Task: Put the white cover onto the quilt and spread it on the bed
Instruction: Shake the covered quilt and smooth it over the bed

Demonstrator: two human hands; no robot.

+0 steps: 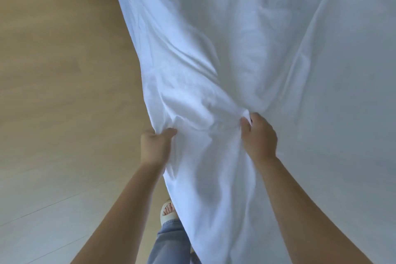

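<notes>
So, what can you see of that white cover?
The white cover is thin, soft-looking fabric, plain and creased, filling most of the view. Folds fan out from the two spots where the left hand and right hand grip it; below them it hangs loose before the person's legs, over a wooden floor.

Large white woven-cloth cover [246, 49], matt, creased and wrinkled, pale wood-grain plank floor [53, 70] at left, smooth with low sheen, faded blue denim trouser leg [169, 240], pale matt sandal [168, 213]
</notes>
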